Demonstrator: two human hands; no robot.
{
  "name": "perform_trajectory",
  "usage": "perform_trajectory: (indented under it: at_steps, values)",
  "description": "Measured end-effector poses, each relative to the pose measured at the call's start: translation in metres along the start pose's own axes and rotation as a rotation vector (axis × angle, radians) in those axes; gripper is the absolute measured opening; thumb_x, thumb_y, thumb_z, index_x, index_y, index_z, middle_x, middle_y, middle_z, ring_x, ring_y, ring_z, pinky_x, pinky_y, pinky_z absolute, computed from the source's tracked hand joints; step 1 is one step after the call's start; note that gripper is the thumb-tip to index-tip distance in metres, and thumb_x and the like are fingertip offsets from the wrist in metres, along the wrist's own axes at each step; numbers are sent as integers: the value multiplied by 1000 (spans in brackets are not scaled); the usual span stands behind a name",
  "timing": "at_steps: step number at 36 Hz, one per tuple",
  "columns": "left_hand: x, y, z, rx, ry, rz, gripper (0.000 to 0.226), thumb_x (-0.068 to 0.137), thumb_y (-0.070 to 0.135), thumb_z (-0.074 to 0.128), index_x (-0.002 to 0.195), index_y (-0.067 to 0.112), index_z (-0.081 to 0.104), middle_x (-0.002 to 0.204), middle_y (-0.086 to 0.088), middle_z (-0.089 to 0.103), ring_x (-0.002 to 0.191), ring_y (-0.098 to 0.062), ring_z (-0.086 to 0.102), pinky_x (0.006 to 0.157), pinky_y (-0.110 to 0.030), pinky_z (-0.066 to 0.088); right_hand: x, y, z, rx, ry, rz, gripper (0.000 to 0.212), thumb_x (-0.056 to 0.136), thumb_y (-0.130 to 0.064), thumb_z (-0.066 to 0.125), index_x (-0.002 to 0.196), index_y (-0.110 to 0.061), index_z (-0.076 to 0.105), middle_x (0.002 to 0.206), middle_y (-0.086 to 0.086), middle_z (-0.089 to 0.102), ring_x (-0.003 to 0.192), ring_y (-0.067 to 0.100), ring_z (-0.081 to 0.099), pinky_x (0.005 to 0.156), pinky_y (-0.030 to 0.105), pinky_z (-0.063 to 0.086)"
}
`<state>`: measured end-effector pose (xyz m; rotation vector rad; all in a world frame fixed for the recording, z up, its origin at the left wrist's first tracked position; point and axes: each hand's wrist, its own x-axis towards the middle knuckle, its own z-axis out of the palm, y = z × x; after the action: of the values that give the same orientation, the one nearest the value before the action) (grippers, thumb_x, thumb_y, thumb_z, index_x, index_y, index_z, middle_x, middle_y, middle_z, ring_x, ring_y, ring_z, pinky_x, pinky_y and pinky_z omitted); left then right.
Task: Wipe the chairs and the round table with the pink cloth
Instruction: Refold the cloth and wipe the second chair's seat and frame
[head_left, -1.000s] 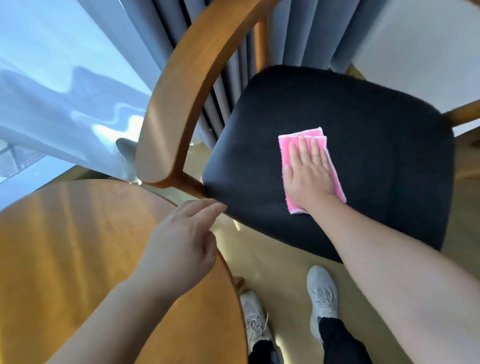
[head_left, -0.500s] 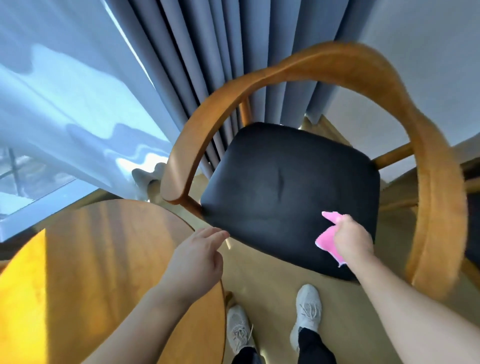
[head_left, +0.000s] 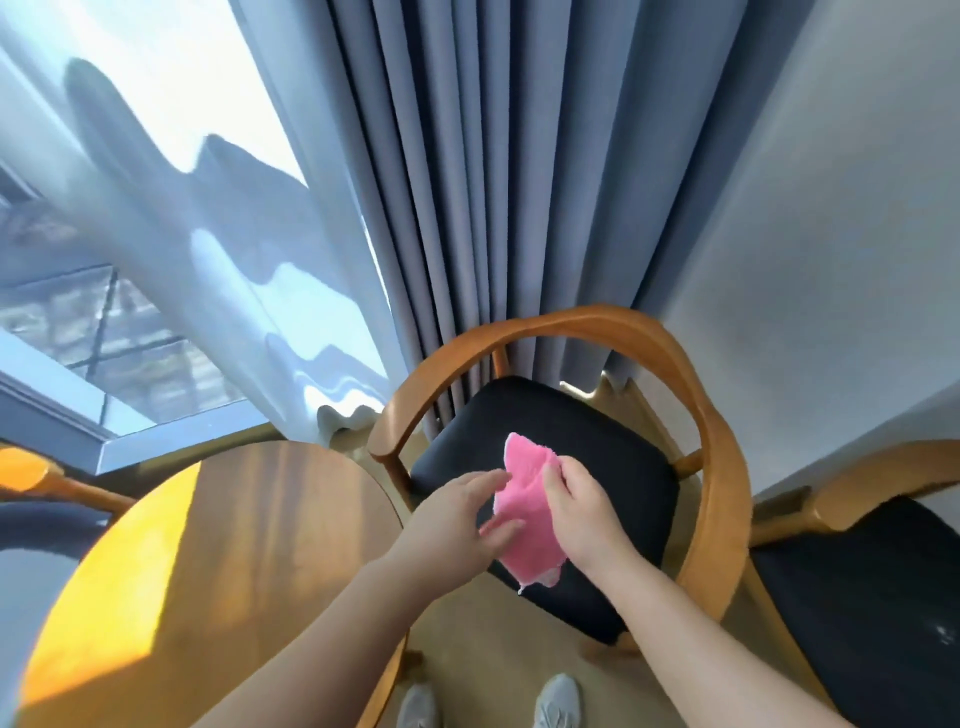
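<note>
The pink cloth (head_left: 527, 512) hangs in the air above the front of a black chair seat (head_left: 613, 452), held between both hands. My right hand (head_left: 582, 506) grips its right edge. My left hand (head_left: 460, 514) pinches its left edge with thumb and fingers. The chair has a curved wooden back-and-arm rail (head_left: 722, 447). The round wooden table (head_left: 218, 561) lies to the left, under my left forearm.
A second black-seated wooden chair (head_left: 872, 582) stands at the right, and part of a third chair (head_left: 36, 478) shows at the far left. Grey curtains (head_left: 467, 182) and a sheer curtain hang behind. My two grey shoes (head_left: 558, 701) stand on the floor below.
My right hand lifted the cloth off the seat, and my left hand came off the table edge and took hold of the cloth. The view pulled back and up.
</note>
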<state>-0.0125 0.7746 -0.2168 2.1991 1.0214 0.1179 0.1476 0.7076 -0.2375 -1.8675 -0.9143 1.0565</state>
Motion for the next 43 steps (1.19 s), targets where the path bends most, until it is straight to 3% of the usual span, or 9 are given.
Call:
perform_trajectory:
  at_steps: [3, 7, 12, 15, 21, 28, 35, 39, 43]
  values:
    - [0, 14, 0, 29, 43, 11, 18, 91, 35, 54, 107, 31, 59, 96, 18, 57, 89, 0, 54, 75, -17, 48, -3, -10, -9, 39, -66, -26, 27, 100, -45, 39, 93, -26, 56, 90, 3, 62, 82, 15, 64, 70, 30, 57]
    - [-1, 18, -1, -17, 125, 10, 12, 93, 28, 51, 94, 36, 60, 88, 20, 53, 86, 4, 52, 68, -10, 41, 2, -20, -23, 16, -203, -101, 9, 98, -48, 45, 106, -52, 45, 106, -19, 59, 94, -3, 61, 67, 15, 52]
    - [-4, 14, -3, -97, 216, 10, 16, 90, 28, 57, 91, 45, 56, 118, 29, 41, 109, 4, 47, 82, -10, 46, 8, -32, -35, 60, -492, -179, 48, 82, -48, 71, 124, -48, 49, 115, -15, 63, 110, 4, 61, 85, 25, 55]
    - [-1, 10, -7, -69, 201, -10, 12, 89, 33, 57, 94, 43, 60, 140, 23, 31, 130, -4, 34, 102, -30, 43, 13, -34, -36, -39, -630, -183, 66, 74, -32, 80, 128, -47, 46, 117, -11, 64, 110, 8, 62, 88, 31, 56]
    - [5, -1, -13, -100, 134, -38, 18, 86, 30, 53, 100, 39, 61, 146, 22, 31, 137, 0, 22, 110, -35, 34, 27, -34, -23, -102, -691, -197, 44, 81, -17, 68, 115, -43, 58, 108, -7, 68, 103, 8, 65, 89, 32, 55]
    - [25, -31, -25, -207, 117, -93, 4, 78, 42, 53, 81, 43, 55, 95, 26, 50, 91, 5, 51, 69, -11, 44, 70, -40, -2, -134, -669, -113, 43, 76, -15, 59, 113, -38, 57, 104, -5, 68, 98, 10, 66, 81, 31, 58]
    - [64, -80, -44, -308, 145, -156, 19, 90, 23, 57, 99, 35, 68, 101, 21, 54, 95, 8, 50, 75, -7, 41, 131, -53, 23, -217, -653, -53, 46, 79, -10, 59, 111, -43, 52, 103, -5, 66, 94, 10, 66, 76, 32, 59]
    - [86, -113, -55, -393, 88, -192, 40, 94, 19, 46, 124, 42, 57, 114, 32, 50, 106, 16, 45, 79, 0, 37, 163, -61, 43, -257, -744, -12, 63, 71, -8, 61, 114, -53, 47, 108, -4, 63, 98, 14, 65, 82, 37, 58]
    - [108, -147, -62, -385, 82, -258, 42, 94, 19, 43, 130, 41, 51, 106, 31, 51, 100, 10, 49, 80, -9, 38, 197, -63, 72, -330, -663, -6, 49, 83, -13, 62, 114, -46, 46, 101, -5, 61, 87, 12, 66, 75, 32, 59]
